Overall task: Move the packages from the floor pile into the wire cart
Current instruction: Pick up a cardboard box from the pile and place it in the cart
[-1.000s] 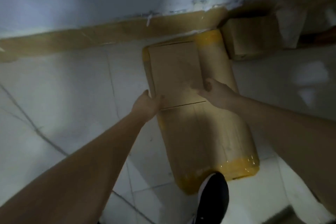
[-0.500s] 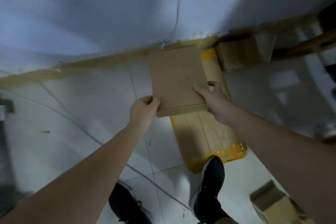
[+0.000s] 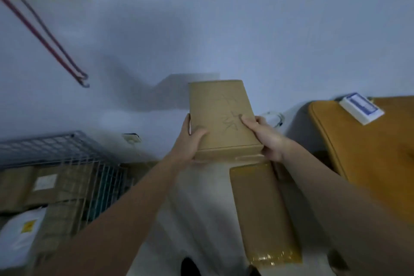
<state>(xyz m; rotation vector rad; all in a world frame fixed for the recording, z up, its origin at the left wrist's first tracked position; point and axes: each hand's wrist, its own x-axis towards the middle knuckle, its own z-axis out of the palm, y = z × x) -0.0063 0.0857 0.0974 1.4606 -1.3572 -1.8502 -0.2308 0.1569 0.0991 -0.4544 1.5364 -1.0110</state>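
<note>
the flat cardboard box (image 3: 220,119) is up in the air in front of the wall, clear of the floor, with the left hand (image 3: 190,141) gripping its near left edge, thumb over the top, and the right hand (image 3: 264,135) gripping its near right edge with fingers laid across the scribbled top face. it looks stiff, thin and fairly light, so holding it by the two side edges should carry it without bending. the wire cart (image 3: 67,163) stands to the left and already holds several brown boxes and a white parcel (image 3: 20,235), while a long taped package (image 3: 264,213) lies on the floor below the hands.
</note>
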